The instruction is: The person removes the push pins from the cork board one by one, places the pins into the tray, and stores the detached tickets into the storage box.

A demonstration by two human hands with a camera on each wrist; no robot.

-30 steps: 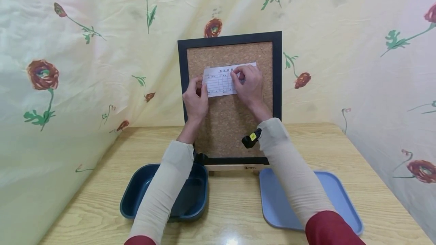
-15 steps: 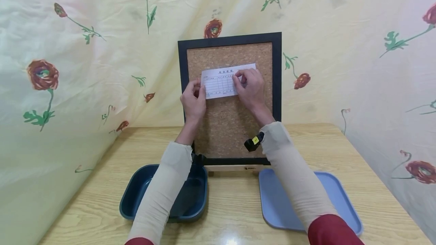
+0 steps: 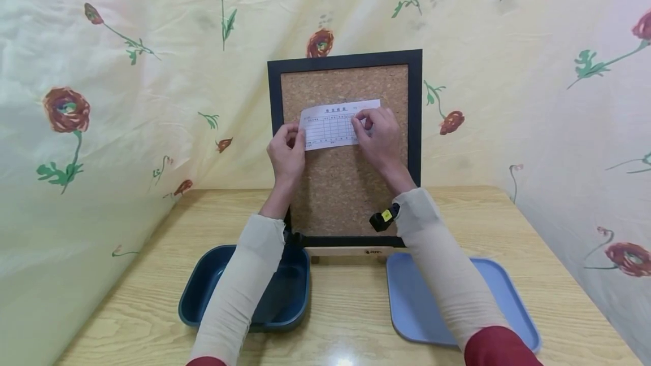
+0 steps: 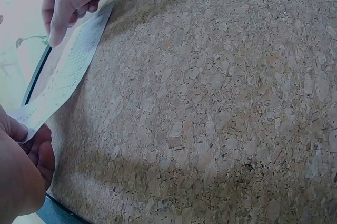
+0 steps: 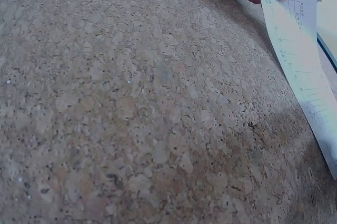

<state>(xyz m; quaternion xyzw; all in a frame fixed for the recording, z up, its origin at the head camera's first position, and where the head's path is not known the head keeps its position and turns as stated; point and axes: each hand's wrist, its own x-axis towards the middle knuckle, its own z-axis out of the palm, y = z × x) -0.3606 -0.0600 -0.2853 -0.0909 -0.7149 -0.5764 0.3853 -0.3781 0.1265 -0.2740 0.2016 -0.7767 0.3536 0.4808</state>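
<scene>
1. The left hand [image 3: 286,151] pinches the left end of a white printed paper slip [image 3: 329,126], thumb on the printed face, other fingers curled behind the edge.
2. The right hand [image 3: 380,137] is bent, with thumb and forefinger close together over the slip's right part; whether anything is between their tips cannot be told.
3. The slip is at the front of a black-framed cork board [image 3: 335,196], above its middle. Its long axis runs left to right, the right end a little higher. Its print faces the person, heading uppermost; the left wrist view shows the paper bowing lengthwise.
4. Both arms reach forward and upward, angling inward to the board. Pale wraps [image 3: 439,258] cover the forearms, with red sleeves [image 3: 500,349] beyond; a small black camera [image 3: 383,218] sits at the right wrist.
5. The board stands upright on a wood-grain table [image 3: 346,298]. In front are a dark blue basin [image 3: 280,306] at left and a light blue tray [image 3: 414,298] at right.
6. Flower-patterned cloth [image 3: 152,100] hangs behind.
</scene>
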